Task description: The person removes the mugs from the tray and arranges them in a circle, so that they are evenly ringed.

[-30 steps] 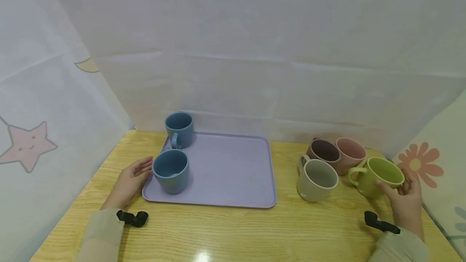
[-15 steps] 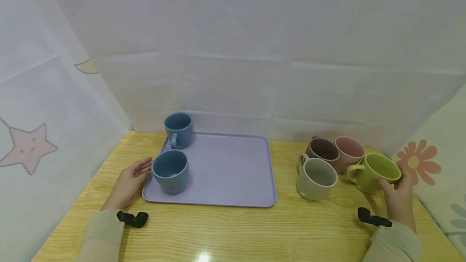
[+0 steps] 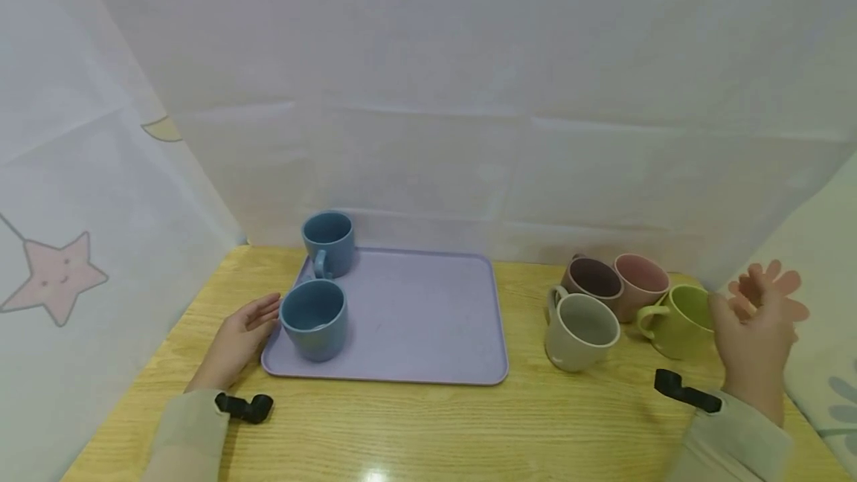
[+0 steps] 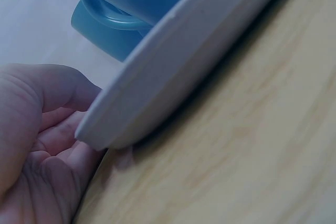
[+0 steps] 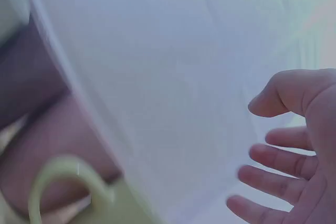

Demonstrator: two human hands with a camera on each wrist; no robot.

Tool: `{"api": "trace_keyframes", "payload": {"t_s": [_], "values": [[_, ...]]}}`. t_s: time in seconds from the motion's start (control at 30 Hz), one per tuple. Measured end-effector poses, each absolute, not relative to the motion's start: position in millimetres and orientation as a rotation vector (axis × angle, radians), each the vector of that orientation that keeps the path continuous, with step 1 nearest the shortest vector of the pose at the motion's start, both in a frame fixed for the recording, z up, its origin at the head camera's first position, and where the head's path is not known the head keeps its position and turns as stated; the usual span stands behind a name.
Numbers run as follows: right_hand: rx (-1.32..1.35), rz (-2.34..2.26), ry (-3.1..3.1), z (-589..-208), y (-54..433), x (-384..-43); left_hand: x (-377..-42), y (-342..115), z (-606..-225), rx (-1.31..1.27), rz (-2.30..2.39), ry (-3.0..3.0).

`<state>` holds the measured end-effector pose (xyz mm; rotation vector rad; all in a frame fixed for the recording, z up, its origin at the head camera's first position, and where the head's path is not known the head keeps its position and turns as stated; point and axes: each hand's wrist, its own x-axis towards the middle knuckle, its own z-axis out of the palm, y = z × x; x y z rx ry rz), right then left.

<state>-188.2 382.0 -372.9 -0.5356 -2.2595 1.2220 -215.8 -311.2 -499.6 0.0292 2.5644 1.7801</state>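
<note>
My left hand (image 3: 234, 341) rests at the left edge of a lilac tray (image 3: 428, 318), fingers loosely bent against its rim (image 4: 152, 66). Close by, a blue mug (image 3: 318, 326) stands upright at the tray's near left, and a second blue mug (image 3: 331, 248) stands behind it at the back left corner. At the far right, my right hand (image 3: 756, 341) is raised beside a yellow-green mug (image 3: 679, 329), overlapping its right side in the head view. The right wrist view shows its fingers (image 5: 268, 182) apart with nothing between them, and the mug's handle (image 5: 68, 169) lower left.
Left of the yellow-green mug, a cream mug (image 3: 576, 344), a dark mauve mug (image 3: 592, 281) and a pink mug (image 3: 639, 285) stand close together on the wooden table (image 3: 428, 430). White cloth (image 3: 428, 95) hangs along the back and both sides.
The yellow-green mug shifted slightly left and back toward the pink mug, then my right hand let go and lifted away to the right. My left hand stays at the tray.
</note>
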Motion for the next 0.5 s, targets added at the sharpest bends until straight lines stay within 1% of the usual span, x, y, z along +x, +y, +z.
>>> {"api": "trace_keyframes", "payload": {"t_s": [0.07,0.27,0.4,0.5], "values": [[-0.463,1.183,-2.222,-368,371,-192,-216,-311,-500,0.032,1.782,2.565],[-0.096,1.084,-2.159,-363,335,-201,-218,-310,-501,0.021,1.804,2.542],[0.095,1.124,-2.122,-362,310,-208,-219,-310,-502,0.008,1.805,2.535],[0.17,1.24,-2.095,-360,289,-212,-220,-310,-502,0.014,1.805,2.539]]}}
